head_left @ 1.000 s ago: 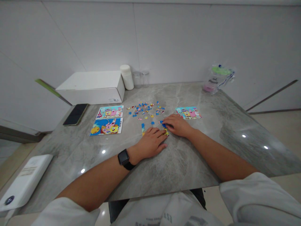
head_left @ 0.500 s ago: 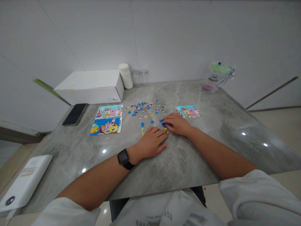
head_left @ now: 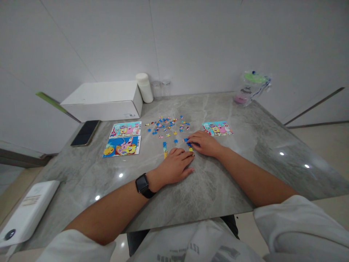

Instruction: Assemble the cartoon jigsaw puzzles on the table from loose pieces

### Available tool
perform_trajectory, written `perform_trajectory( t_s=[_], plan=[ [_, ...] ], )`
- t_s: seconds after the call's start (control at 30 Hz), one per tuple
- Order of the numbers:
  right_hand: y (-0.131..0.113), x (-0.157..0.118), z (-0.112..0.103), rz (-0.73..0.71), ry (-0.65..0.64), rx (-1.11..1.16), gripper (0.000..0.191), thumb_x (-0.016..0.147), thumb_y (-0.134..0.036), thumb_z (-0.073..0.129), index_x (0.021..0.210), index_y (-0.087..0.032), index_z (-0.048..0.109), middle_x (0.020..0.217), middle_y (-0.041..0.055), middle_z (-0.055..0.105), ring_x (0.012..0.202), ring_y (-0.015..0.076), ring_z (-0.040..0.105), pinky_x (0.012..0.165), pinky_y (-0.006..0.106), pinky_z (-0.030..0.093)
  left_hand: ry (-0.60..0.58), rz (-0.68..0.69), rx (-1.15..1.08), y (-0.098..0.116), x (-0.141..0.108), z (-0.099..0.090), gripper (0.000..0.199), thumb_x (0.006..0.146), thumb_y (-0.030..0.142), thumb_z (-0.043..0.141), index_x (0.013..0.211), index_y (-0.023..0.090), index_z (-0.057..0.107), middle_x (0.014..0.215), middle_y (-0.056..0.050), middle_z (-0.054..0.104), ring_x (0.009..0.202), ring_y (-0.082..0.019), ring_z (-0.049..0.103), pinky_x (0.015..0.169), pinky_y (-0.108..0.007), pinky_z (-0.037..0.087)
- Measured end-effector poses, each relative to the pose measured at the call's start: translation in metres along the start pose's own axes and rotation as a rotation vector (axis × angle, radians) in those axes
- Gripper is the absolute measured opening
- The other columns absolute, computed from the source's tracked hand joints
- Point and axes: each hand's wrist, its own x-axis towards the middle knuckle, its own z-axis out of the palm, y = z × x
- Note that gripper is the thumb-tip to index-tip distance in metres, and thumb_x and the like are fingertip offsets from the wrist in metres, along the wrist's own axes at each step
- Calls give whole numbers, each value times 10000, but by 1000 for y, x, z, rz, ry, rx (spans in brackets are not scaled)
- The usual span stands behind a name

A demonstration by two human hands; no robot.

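Observation:
My left hand (head_left: 177, 165) lies over the near part of some joined puzzle pieces, its fingers spread and pointing right. My right hand (head_left: 205, 143) touches the blue and yellow joined pieces (head_left: 190, 145) with its fingertips; whether it pinches one is too small to tell. A blue and yellow strip of pieces (head_left: 165, 148) sticks out beyond my left hand, which hides its near end. Many loose puzzle pieces (head_left: 166, 124) are scattered farther back on the grey table (head_left: 212, 200).
Two picture cards (head_left: 125, 129) (head_left: 121, 146) lie at the left, another card (head_left: 218, 128) at the right. Around them are a phone (head_left: 85, 133), white box (head_left: 100, 102), white bottle (head_left: 144, 88), two glasses (head_left: 165, 90), plastic bag (head_left: 251, 89) and white device (head_left: 29, 211).
The view has shifted very slightly. My left fingers have moved a little, and slightly more of the yellow pieces shows between my hands.

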Motion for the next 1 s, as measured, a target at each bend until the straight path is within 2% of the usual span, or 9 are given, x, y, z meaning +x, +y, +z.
perform_trajectory(
  t_s=[0.3, 0.67, 0.77, 0.87, 1.0],
  plan=[
    [-1, 1, 0, 5, 4, 13, 237, 952, -186, 654, 1133, -224, 803, 1195, 110, 783, 1113, 279, 691, 1012, 475, 515, 24, -16, -4, 1, -1, 2, 498, 1038, 517, 563, 1401, 187, 651, 1424, -131, 634, 1289, -322, 533, 1124, -503, 428],
    [0, 1, 2, 5, 21, 26, 234, 948, -175, 645, 1123, -221, 793, 1162, 108, 765, 1105, 265, 677, 1009, 449, 516, 21, -27, -25, 1, 0, 2, 489, 1036, 504, 567, 1417, 204, 627, 1403, -125, 644, 1287, -322, 534, 1120, -519, 423],
    [-3, 2, -10, 4, 31, 37, 248, 943, -169, 633, 1135, -222, 782, 1164, 109, 757, 1111, 261, 672, 1006, 431, 514, 19, -24, -20, 1, 0, 3, 494, 1036, 505, 569, 1414, 192, 625, 1417, -121, 637, 1291, -324, 530, 1126, -516, 421],
    [-10, 2, -34, 25, 11, 54, 238, 953, -181, 615, 1116, -225, 782, 1112, 101, 757, 1075, 250, 679, 986, 408, 517, 23, -22, -27, 1, 0, 3, 497, 1031, 499, 581, 1406, 175, 628, 1425, -124, 634, 1287, -318, 530, 1134, -511, 420],
    [-26, -7, -54, 58, -197, 134, 186, 941, -206, 654, 1053, -245, 797, 1022, 62, 763, 967, 224, 709, 902, 365, 537, 39, -10, -48, 1, 0, 3, 488, 1026, 487, 592, 1404, 180, 627, 1418, -131, 635, 1278, -308, 540, 1130, -510, 423]
  ],
)
